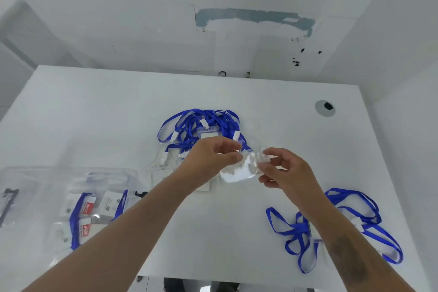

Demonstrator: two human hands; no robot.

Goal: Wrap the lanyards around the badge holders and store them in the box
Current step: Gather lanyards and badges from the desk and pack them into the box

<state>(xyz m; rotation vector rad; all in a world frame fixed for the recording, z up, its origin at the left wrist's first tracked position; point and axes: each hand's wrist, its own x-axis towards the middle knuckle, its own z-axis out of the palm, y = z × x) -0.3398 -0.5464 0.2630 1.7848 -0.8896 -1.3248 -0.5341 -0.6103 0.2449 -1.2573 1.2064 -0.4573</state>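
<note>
Badge holder held just above the bench, pinched between both hands — clear, glossy, soft plastic sleeve, roughly rectangular with rounded lower corners, catching white glare. Left hand on its upper left edge, thumb and fingertips closed on the plastic; right hand on the upper right side, fingers curled round a small pale clip or tab, blurred, so exact hold hard to read. Long axis of holder running roughly between the two grips, slightly tilted. Blue strap belonging to it apparently trailing up and away behind left fingers toward the pile of lanyards — flat woven ribbon, matte, tangled in loops with white plastic joiners and another clear sleeve. Pile just beyond the held sleeve, nearer the left hand. Second tangle of loose blue lanyards near front right, beneath the right forearm. Box at front left, transparent, thin-walled, already holding wrapped holders with blue bands and red-and-white cards; well apart from the holder, on the left hand's side. Probable next need: strap pulled free, then wound across the sleeve's short side.
</note>
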